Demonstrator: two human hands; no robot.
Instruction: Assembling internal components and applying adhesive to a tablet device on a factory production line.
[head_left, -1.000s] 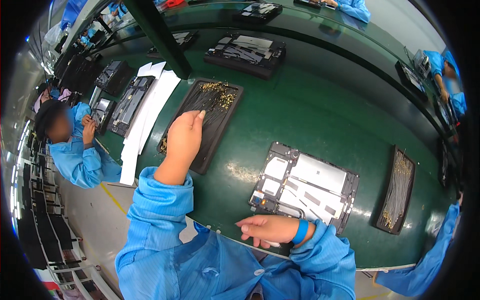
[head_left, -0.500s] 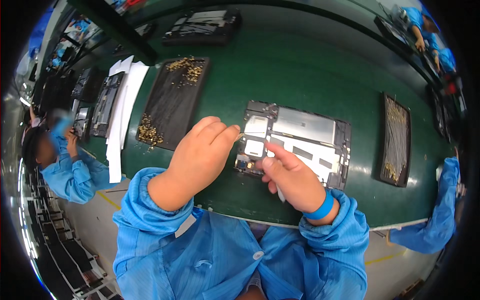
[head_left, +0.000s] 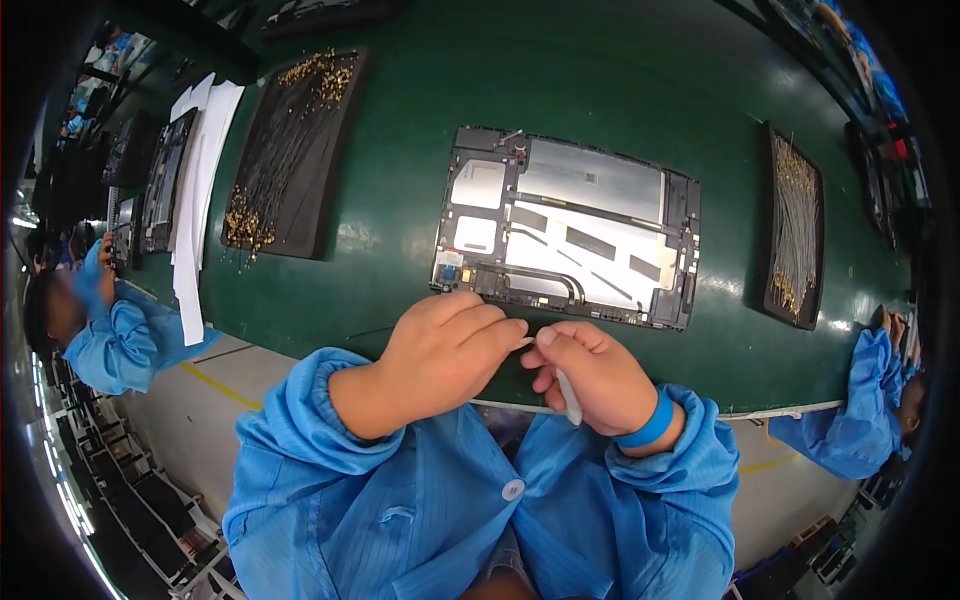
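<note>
My left hand (head_left: 445,350) is closed in a pinch at the near edge of the green table. A thin dark cable (head_left: 370,331) sticks out beside it, and its fingertips almost meet those of my right hand. My right hand (head_left: 590,375) has thumb and forefinger pressed together and holds a whitish plastic pry tool (head_left: 571,398) whose flat end points down toward me. What lies between the fingertips is too small to make out fully. Just beyond both hands lies an opened tablet (head_left: 590,205), showing silver plates, a white sheet, black strips and a small circuit board.
At the left a black tray (head_left: 300,150) holds thin cables with gold ends, beside white paper sheets (head_left: 200,190). Another black tray (head_left: 795,230) of grey cables stands at the right. Co-workers in blue sit at left (head_left: 125,330) and right (head_left: 850,410).
Both hands have drawn back from over the tablet to the table's near edge, and their fingertips have come closer together. The view has shifted too.
</note>
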